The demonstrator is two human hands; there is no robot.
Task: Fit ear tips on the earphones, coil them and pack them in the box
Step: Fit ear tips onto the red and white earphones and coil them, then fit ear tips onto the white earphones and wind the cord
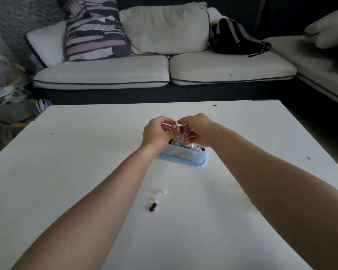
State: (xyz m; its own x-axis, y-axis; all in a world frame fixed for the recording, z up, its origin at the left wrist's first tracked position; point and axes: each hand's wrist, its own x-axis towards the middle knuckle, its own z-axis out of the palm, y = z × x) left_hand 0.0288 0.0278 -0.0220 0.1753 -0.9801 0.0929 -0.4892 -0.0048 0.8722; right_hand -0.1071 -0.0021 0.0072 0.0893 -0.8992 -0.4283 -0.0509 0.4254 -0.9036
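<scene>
"Above the blue box (183, 157), midway across the white table (86, 152), what was held?"

"Left hand (156, 131) pinched a pink earbud (174, 127), lying crosswise, nozzle pointing right; right hand (199, 129) had its fingers curled round the coiled pink cable (185, 138). Black ear tips (153, 206) lay toward the near edge."

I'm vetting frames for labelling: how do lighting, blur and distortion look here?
Head view: dim, even light, no glare on the white table, corners darkened; wide-angle bending bows the sofa; the left hand and right hand, holding the pink earphones, look slightly soft; the white ear tips nearly vanish against the table.
</scene>
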